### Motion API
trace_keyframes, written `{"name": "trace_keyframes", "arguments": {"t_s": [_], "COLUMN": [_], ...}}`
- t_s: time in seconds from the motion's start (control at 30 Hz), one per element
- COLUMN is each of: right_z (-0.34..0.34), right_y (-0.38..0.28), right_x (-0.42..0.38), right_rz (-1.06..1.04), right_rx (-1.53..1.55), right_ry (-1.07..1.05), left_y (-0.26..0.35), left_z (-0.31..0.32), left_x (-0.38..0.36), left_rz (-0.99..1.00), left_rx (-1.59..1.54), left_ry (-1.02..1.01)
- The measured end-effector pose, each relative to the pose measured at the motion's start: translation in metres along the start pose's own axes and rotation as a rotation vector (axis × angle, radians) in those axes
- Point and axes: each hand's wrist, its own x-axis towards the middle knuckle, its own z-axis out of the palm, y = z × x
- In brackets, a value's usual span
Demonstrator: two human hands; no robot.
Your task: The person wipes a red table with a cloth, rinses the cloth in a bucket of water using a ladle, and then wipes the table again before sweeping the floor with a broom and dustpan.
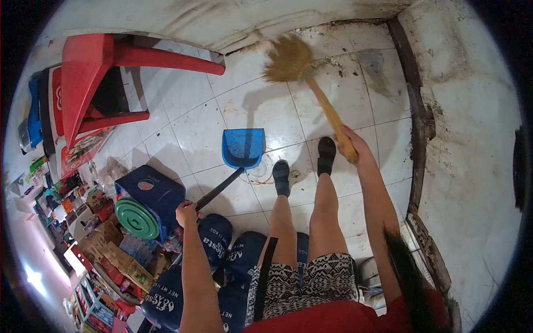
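My left hand (186, 213) is closed around the dark handle of a blue dustpan (243, 145), whose pan lies low over the white tiles ahead of my feet. In my right hand (355, 145) is the wooden handle of a soft broom (328, 106). Its tan bristles fan out over the floor near the far wall, to the right of the dustpan. Dark specks of dirt (340, 72) are scattered on the tiles beside the bristles.
A red plastic table or stool (89, 72) lies at the upper left. Several dark blue gas cylinders (215, 236) stand by my left leg, near a blue container (152, 191) and a green lid (136, 218). Stacked boxes (125, 261) fill the left. A stained wall (461, 139) rises on the right.
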Motion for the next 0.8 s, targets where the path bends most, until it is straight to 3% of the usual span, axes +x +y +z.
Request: {"name": "trace_keyframes", "arguments": {"t_s": [0.1,0.27,0.33,0.4,0.5,0.53,0.57,0.67,0.73,0.8], "right_z": [-0.033,-0.021,-0.023,-0.029,-0.045,-0.065,-0.082,-0.142,-0.165,-0.139], "right_y": [0.022,0.045,0.033,-0.005,-0.06,-0.078,-0.094,-0.112,-0.075,-0.042], "right_x": [-0.055,-0.169,-0.2,-0.206,-0.187,-0.169,-0.15,-0.077,-0.031,-0.028], "right_rz": [0.097,0.038,-0.053,-0.22,-0.392,-0.335,-0.346,-0.3,-0.216,-0.101], "right_rx": [0.19,0.386,0.365,0.006,-0.62,-0.805,-0.82,-0.725,-0.73,-0.914], "right_ry": [0.18,0.075,0.025,0.154,0.51,0.642,0.699,0.703,0.639,0.581], "left_y": [0.006,0.009,0.002,0.003,0.002,-0.006,-0.009,0.009,0.011,0.005], "left_z": [-0.002,-0.001,0.001,0.001,0.004,0.007,0.01,0.008,0.009,0.009], "left_x": [-0.004,-0.009,-0.007,-0.009,-0.013,-0.006,-0.002,-0.023,-0.025,-0.024], "left_rz": [-0.064,-0.036,-0.042,-0.037,-0.014,-0.021,-0.03,-0.056,-0.06,-0.072], "left_rx": [0.074,0.046,0.045,0.043,0.032,0.002,-0.029,-0.004,0.025,0.061], "left_ry": [-0.033,-0.022,-0.036,-0.047,-0.042,-0.046,-0.051,0.01,0.009,0.015]}}
